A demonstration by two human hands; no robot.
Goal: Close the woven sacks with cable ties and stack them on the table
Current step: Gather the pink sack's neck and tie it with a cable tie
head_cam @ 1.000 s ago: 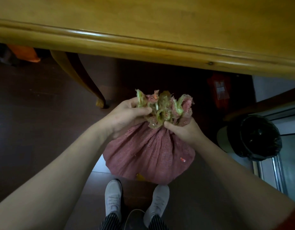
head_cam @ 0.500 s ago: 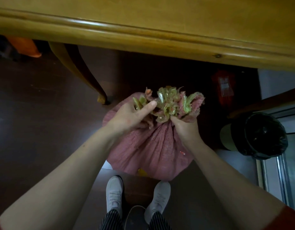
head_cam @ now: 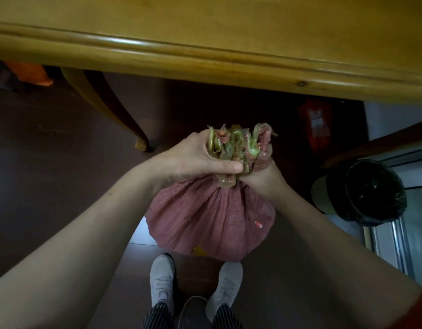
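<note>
Neck gathered, untied
Your left hand [head_cam: 193,157] and right hand [head_cam: 262,178] both clamp the red woven sack [head_cam: 210,217] at its neck; no cable tie visible, bench [head_cam: 205,55] stacking remains.

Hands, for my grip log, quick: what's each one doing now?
Left hand: grips the gathered mouth of the red sack.
Right hand: grips the same mouth.

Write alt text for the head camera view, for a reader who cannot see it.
Seen from above, a person's left hand and right hand clutch the bunched mouth of a full pink woven sack, just beyond their pale shoes. A yellow wooden table spans the top; a black-lined bin stands at right.
</note>
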